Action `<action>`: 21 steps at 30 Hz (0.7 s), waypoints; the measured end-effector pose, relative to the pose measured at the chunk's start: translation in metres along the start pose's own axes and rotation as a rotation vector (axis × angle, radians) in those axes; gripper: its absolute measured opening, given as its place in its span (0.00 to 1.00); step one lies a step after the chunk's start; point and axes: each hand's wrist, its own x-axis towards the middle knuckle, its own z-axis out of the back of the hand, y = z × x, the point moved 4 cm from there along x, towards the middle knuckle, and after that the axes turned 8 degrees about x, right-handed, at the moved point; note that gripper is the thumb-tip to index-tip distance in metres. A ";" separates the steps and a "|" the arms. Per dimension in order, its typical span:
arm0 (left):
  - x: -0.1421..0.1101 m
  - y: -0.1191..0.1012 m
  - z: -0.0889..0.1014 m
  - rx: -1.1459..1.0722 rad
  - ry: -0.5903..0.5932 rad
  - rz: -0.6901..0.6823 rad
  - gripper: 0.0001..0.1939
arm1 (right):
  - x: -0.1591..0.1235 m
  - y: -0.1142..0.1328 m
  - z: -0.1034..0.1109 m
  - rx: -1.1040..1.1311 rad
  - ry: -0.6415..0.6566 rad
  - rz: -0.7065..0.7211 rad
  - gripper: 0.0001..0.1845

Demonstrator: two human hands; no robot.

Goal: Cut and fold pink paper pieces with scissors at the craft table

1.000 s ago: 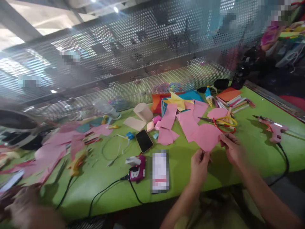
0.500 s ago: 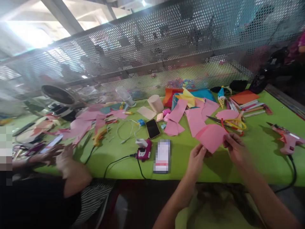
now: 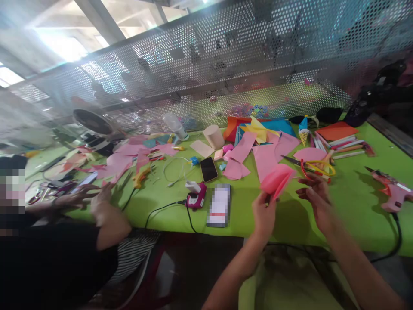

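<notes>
My left hand [image 3: 264,212] pinches the lower corner of a folded pink paper piece [image 3: 276,179] and holds it up above the green table [image 3: 167,209]. Beside it on the right, my right hand [image 3: 314,199] hovers with its fingers apart and loosely curled, just off the paper's edge. Red and yellow handled scissors [image 3: 314,167] lie on the table right behind my right hand. Pink paper sheets [image 3: 265,158] lie spread behind the folded piece.
A pink glue gun [image 3: 392,190] with a black cord lies far right. A black phone [image 3: 208,168], a magenta charger [image 3: 195,200] and a blurred card lie mid-table. A co-worker's hands [image 3: 97,199] rest at left among pink scraps. A perforated metal screen stands behind the table.
The pink piece has been folded and lifted; it was flatter and held by both hands before. My right hand has come off it. The view has swung left, showing the co-worker.
</notes>
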 end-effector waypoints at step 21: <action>-0.005 0.002 0.001 -0.035 -0.069 -0.020 0.12 | -0.030 0.016 -0.002 -0.126 0.036 -0.078 0.16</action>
